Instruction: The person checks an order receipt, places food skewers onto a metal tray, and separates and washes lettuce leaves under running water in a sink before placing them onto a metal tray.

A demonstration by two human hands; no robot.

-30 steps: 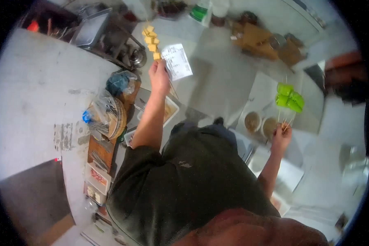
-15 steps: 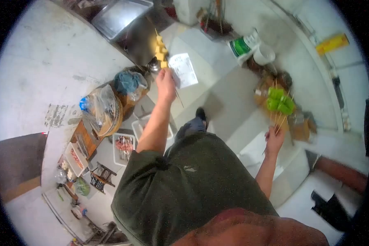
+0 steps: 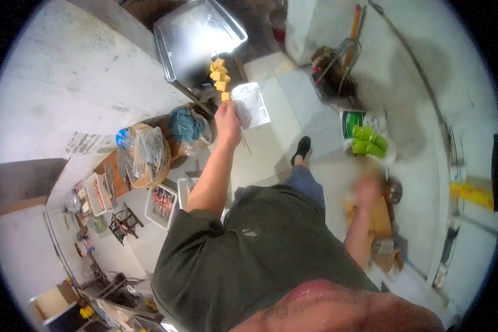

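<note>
My left hand [image 3: 228, 123] is closed around the thin sticks of skewers threaded with yellow cubes [image 3: 220, 77], which point away from me. A white slip of paper [image 3: 250, 105] with printed lines sits at the same hand, its edge against my fingers; whether it is gripped I cannot tell. Over on the right, my right hand [image 3: 366, 189] is closed and smeared by motion. It carries skewers with bright green folded pieces [image 3: 369, 141], whose sticks are blurred near the fingers.
A shiny metal tray [image 3: 191, 36] stands ahead on the left. Nearer lie a round basket [image 3: 159, 174] with plastic bags, a blue cloth bundle [image 3: 186, 124] and a white bin of meat skewers [image 3: 161, 206]. Along the right wall are a dark bucket with tools [image 3: 337, 83] and cardboard [image 3: 379, 218].
My body has stepped forward, and the metal tray is nearer. Both hands still carry their skewers; the right-hand ones now appear in front of the green-and-white bag.
</note>
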